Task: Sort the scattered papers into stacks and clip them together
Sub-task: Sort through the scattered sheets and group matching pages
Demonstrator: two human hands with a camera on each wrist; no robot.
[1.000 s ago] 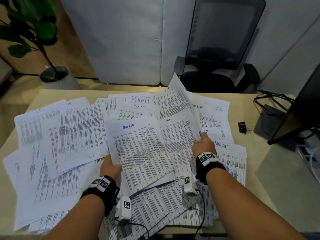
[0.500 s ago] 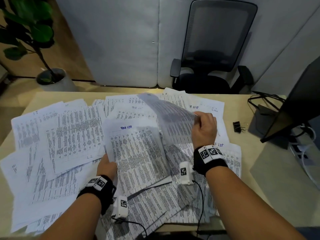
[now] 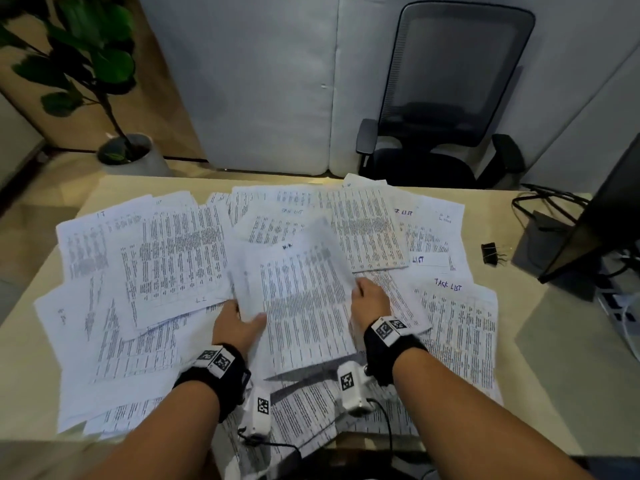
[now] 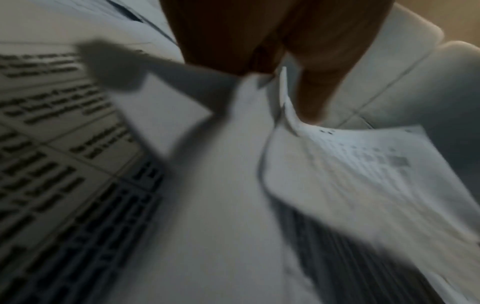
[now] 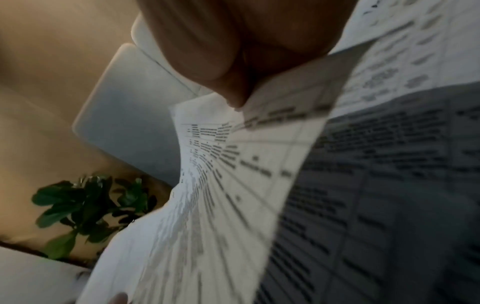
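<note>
Many printed sheets (image 3: 173, 265) lie scattered over the beige desk (image 3: 554, 341), some headed "TASK LIST" in blue. Both hands hold one lifted sheet (image 3: 304, 282) above the pile's middle. My left hand (image 3: 239, 323) pinches its lower left corner, thumb on top; the left wrist view shows the thumb (image 4: 319, 88) pressing the sheet (image 4: 350, 174). My right hand (image 3: 370, 299) pinches its right edge, and the fingers (image 5: 221, 67) clamp the paper (image 5: 233, 185) in the right wrist view. A black binder clip (image 3: 491, 253) sits on bare desk to the right of the pile.
A black monitor (image 3: 602, 220) with cables (image 3: 547, 202) stands at the right edge. Behind the desk are a mesh office chair (image 3: 450, 98) and a potted plant (image 3: 114, 98) at far left. Grey partition panels (image 3: 259, 81) form the back wall.
My right hand brought the lifted sheet from the right side over to the pile's middle. My left hand rose from the pile's edge and took hold of the sheet's lower left corner.
</note>
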